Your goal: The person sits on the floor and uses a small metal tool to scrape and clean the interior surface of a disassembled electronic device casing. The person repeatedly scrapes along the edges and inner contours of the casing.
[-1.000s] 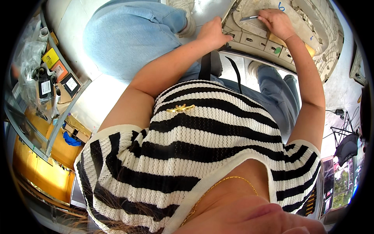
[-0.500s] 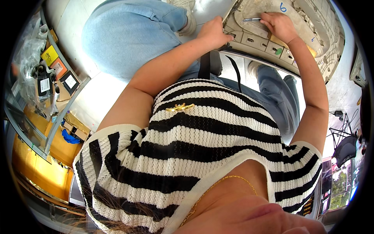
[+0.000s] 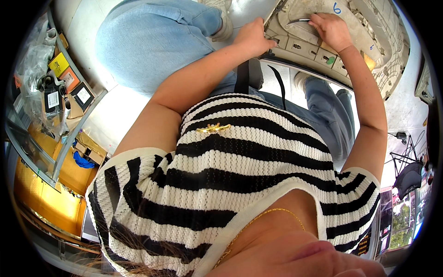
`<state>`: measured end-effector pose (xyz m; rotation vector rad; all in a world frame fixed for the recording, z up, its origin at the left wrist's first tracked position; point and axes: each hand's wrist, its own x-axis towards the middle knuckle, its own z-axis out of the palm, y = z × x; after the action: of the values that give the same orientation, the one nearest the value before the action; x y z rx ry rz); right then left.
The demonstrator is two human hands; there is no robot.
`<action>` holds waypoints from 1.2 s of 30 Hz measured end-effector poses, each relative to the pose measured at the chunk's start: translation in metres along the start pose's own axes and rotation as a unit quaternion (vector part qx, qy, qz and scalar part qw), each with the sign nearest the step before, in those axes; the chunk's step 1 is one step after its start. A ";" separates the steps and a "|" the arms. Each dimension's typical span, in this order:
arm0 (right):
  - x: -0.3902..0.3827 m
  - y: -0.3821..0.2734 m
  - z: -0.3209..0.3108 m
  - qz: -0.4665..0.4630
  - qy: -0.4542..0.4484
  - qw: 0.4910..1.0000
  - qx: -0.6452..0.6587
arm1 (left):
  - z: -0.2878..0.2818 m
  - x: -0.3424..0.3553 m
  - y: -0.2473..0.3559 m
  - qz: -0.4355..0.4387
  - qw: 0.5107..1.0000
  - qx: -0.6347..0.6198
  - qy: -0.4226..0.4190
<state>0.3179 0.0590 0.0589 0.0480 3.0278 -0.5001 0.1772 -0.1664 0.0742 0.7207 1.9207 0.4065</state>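
Beige panel (image 3: 364, 27), a single molded piece with a row of slotted recesses along its near side, lies in front of a person in a black-and-white striped top (image 3: 254, 152), at the upper right of the view. Two blue handwritten marks (image 3: 337, 8) and one green spot (image 3: 330, 60) show on its surface; what supports it is hidden. One slim metal tool (image 3: 300, 20) and two bare hands are at work over it.

The right hand (image 3: 330, 31) has its grip pinched together on the tool, thumb against fingers, with the tip pointing left over the panel; whether the tip touches the surface cannot be told. The left hand (image 3: 254, 39) has its grip clamped on the panel's near left corner, the thumb reaching along the edge.

Below the arms, two legs in blue jeans (image 3: 152, 51) stretch over a pale tiled floor (image 3: 85, 21). At far left, by a glass counter (image 3: 41, 150), sit one yellow box (image 3: 58, 67), one orange box (image 3: 69, 81) and two black boxes (image 3: 84, 98) with white labels, beside crumpled clear plastic (image 3: 34, 69); the boxes' contents cannot be seen. One bright blue item (image 3: 83, 160) lies in a lower compartment.
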 end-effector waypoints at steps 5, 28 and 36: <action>-0.002 -0.003 -0.001 0.005 0.001 1.000 -0.025 | 0.003 -0.001 -0.003 0.009 1.000 0.016 0.019; -0.035 -0.065 0.002 0.288 -0.089 0.951 0.069 | 0.001 0.001 -0.001 0.008 1.000 -0.013 0.027; -0.040 -0.083 0.008 0.355 -0.059 0.926 0.110 | 0.002 0.001 -0.001 0.007 1.000 -0.011 0.027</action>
<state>0.3546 -0.0226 0.0811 1.0327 2.5541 -0.7102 0.1779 -0.1666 0.0719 0.7149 1.9604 0.4601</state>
